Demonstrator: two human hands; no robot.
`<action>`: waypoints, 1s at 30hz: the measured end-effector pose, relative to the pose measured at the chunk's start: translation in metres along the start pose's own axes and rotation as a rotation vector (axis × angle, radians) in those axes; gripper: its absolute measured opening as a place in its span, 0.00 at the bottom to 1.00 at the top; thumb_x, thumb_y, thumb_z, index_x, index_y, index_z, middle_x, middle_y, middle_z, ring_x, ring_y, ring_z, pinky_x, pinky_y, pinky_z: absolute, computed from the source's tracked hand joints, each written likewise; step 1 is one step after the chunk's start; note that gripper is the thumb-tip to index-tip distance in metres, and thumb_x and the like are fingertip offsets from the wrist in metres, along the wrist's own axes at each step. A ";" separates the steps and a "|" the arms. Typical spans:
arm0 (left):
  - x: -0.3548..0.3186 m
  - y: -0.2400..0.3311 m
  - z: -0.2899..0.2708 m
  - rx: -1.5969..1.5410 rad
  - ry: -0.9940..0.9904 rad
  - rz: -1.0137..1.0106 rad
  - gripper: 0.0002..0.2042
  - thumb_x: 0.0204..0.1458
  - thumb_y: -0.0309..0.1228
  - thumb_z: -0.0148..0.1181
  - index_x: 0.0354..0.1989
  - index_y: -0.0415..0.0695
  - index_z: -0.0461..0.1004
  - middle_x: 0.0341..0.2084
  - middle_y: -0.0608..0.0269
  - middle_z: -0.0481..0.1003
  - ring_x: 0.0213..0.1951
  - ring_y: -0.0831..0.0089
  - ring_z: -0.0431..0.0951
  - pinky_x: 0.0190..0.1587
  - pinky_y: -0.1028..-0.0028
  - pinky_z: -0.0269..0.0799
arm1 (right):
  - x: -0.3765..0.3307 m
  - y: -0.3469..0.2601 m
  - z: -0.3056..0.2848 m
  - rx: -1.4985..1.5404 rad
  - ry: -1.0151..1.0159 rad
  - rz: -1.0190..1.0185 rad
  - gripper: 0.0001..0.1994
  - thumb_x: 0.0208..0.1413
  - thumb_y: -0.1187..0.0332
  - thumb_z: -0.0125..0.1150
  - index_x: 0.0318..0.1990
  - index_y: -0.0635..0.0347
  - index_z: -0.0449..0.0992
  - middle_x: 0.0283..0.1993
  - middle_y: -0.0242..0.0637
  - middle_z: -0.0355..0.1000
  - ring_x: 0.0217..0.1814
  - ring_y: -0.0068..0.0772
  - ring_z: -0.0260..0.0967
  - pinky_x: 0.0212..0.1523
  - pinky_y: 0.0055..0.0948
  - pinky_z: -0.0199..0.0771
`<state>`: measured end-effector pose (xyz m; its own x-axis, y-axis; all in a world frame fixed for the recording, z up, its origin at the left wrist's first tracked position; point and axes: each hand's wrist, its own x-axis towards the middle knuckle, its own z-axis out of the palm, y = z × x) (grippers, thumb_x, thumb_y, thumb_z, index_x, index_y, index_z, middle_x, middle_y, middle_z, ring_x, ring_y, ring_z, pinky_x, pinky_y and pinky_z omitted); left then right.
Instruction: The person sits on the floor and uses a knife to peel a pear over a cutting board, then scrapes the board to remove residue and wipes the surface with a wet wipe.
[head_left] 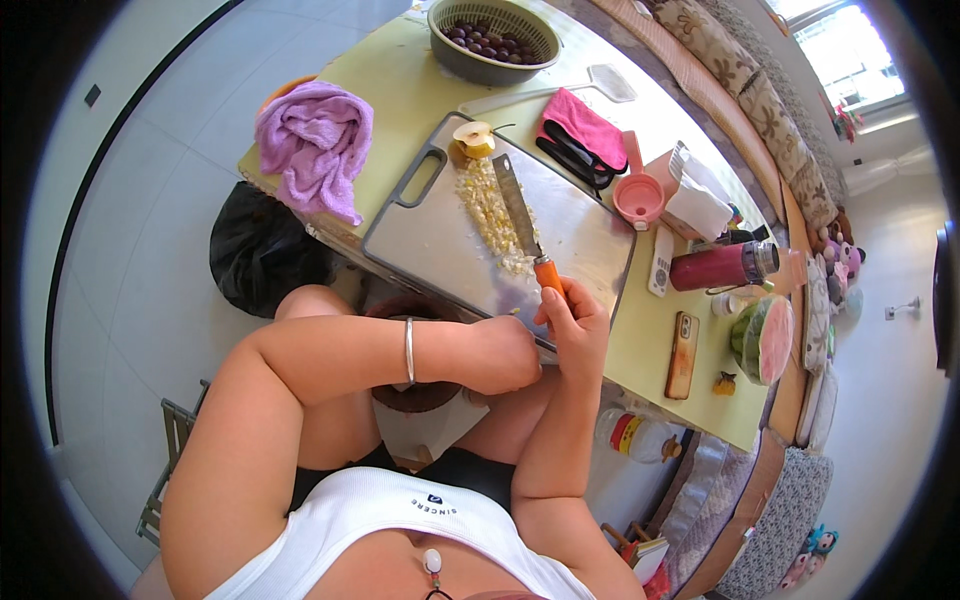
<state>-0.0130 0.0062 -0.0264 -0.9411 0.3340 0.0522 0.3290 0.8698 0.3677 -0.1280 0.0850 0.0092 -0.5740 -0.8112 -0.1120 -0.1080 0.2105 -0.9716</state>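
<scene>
- The right hand [575, 312], at the near right part of the cutting board [420, 245], has its fingers and thumb clamped on the orange handle of a knife [518, 208].
- The left hand [503, 355] is balled up at the near edge of the board, palm turned down; its fingertips are hidden, so I cannot tell whether they grip anything.
- The knife lies over the middle of the board, its long axis running from the right hand away from the person and slightly leftward. The right hand is the nearer one, being on the handle; the left sits apart from it, toward the near edge.
- Along the blade, mostly on its left side, a band of pale chopped pieces [487, 215] covers the board's middle; a few lie to its right.
- Just beside the blade's tip, toward the far edge of the board, sits a yellow-skinned half fruit [474, 140], pale cut face showing.
- Left of the board is a crumpled purple towel [315, 145]; beyond its far edge, a colander [470, 70] of dark round fruits [490, 42].
- Right of the board are a pink cup [638, 198], a white remote [661, 262], a phone [683, 355] and a cut watermelon [765, 340].
</scene>
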 end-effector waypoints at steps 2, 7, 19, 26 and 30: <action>0.000 -0.001 0.006 0.015 0.029 0.015 0.06 0.42 0.31 0.58 0.17 0.47 0.75 0.18 0.61 0.76 0.25 0.62 0.78 0.25 0.63 0.70 | 0.004 0.002 -0.001 -0.154 -0.047 0.031 0.12 0.56 0.68 0.62 0.43 0.67 0.76 0.27 0.26 0.70 0.26 0.15 0.65 0.26 0.18 0.64; 0.001 -0.001 0.001 -0.020 0.015 0.001 0.06 0.42 0.30 0.57 0.17 0.47 0.75 0.18 0.61 0.76 0.25 0.62 0.78 0.26 0.63 0.70 | 0.001 -0.002 0.002 -0.081 -0.029 0.045 0.12 0.56 0.68 0.62 0.43 0.68 0.76 0.27 0.27 0.70 0.25 0.16 0.65 0.26 0.19 0.64; 0.001 0.000 0.003 -0.003 -0.002 -0.010 0.05 0.43 0.30 0.57 0.19 0.47 0.75 0.18 0.61 0.76 0.26 0.62 0.78 0.26 0.63 0.71 | 0.000 0.000 0.002 -0.071 0.025 -0.007 0.11 0.56 0.68 0.62 0.41 0.67 0.77 0.24 0.26 0.69 0.24 0.15 0.65 0.25 0.18 0.63; -0.001 0.000 0.000 0.015 -0.001 -0.002 0.05 0.43 0.30 0.57 0.19 0.47 0.75 0.18 0.61 0.76 0.26 0.62 0.78 0.26 0.63 0.70 | 0.002 0.003 0.001 -0.103 0.033 -0.047 0.10 0.56 0.68 0.62 0.41 0.66 0.77 0.25 0.26 0.69 0.24 0.15 0.65 0.25 0.18 0.64; 0.000 0.000 0.002 0.031 0.016 0.020 0.05 0.43 0.30 0.57 0.19 0.47 0.75 0.18 0.62 0.76 0.26 0.62 0.78 0.26 0.63 0.70 | 0.003 0.002 0.000 -0.140 -0.012 0.045 0.11 0.56 0.69 0.62 0.42 0.67 0.77 0.26 0.26 0.70 0.25 0.15 0.65 0.26 0.18 0.64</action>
<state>-0.0131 0.0064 -0.0282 -0.9353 0.3461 0.0739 0.3500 0.8738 0.3377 -0.1301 0.0830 0.0073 -0.5714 -0.8054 -0.1578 -0.1952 0.3202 -0.9270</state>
